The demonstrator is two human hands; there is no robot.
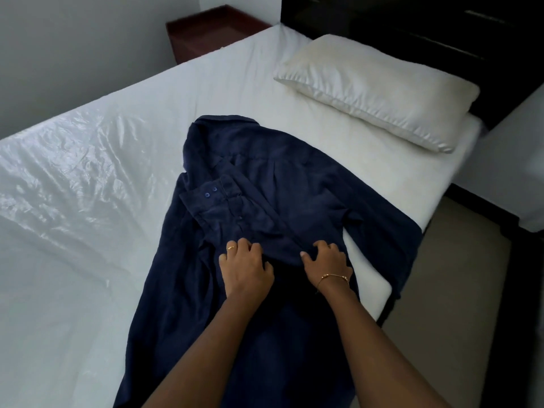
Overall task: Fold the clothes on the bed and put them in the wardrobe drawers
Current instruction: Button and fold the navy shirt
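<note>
Shirt (273,184), navy, is spread face-down on the bed (103,160) | a folded-in sleeve is pinched by the left hand (245,267) and right hand (326,262), fingers curled on it | cuff buttons beyond the hands | pillow (379,89) beyond the shirt collar | nightstand (212,30) beyond the bed's far edge

bare forearms; gold ring on left hand (245,267), thin gold bracelet on right wrist.

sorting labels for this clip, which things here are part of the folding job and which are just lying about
Part of the job:
navy shirt, spread on the bed
left hand and right hand, both gripping a fold of it

Just there:
pillow
bedside table
dark headboard
</note>
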